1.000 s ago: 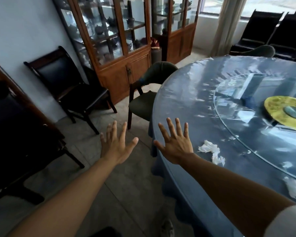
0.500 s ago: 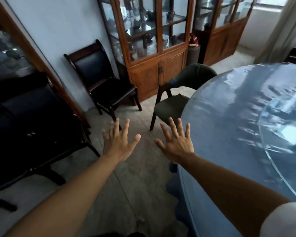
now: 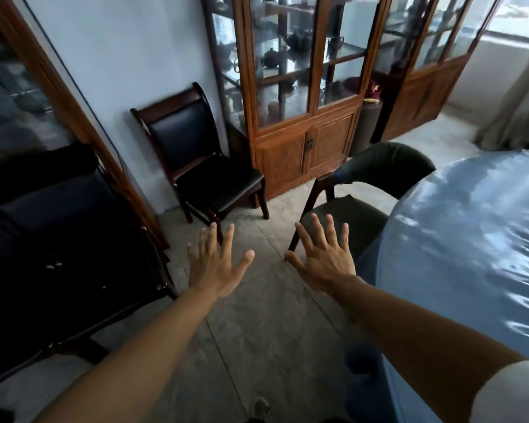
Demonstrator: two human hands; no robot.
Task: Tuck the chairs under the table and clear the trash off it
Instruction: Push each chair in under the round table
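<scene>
I have both hands out in front of me, palms down and empty. My left hand (image 3: 217, 264) is spread wide over the bare floor (image 3: 257, 325), and my right hand (image 3: 324, 257) is spread just as wide, its fingers lying across my view of the green chair (image 3: 348, 215).

That chair is what the next move turns on. It sits ahead and to the right of both hands, pulled out from the round table (image 3: 471, 239), with its seat only partly under the blue plastic-covered edge. Its curved back (image 3: 388, 163) is on the far side from me, and the seat points toward the table, so I judge the push has to run rightward, in under the edge.

My right hand is clearly the nearer one. The left is off to the side, closer to the black chair (image 3: 196, 160) standing against the wall, well apart from the table. I judge that I need to reach farther forward to get hold of the curved back. No trash shows on the part of the table I can see.
</scene>
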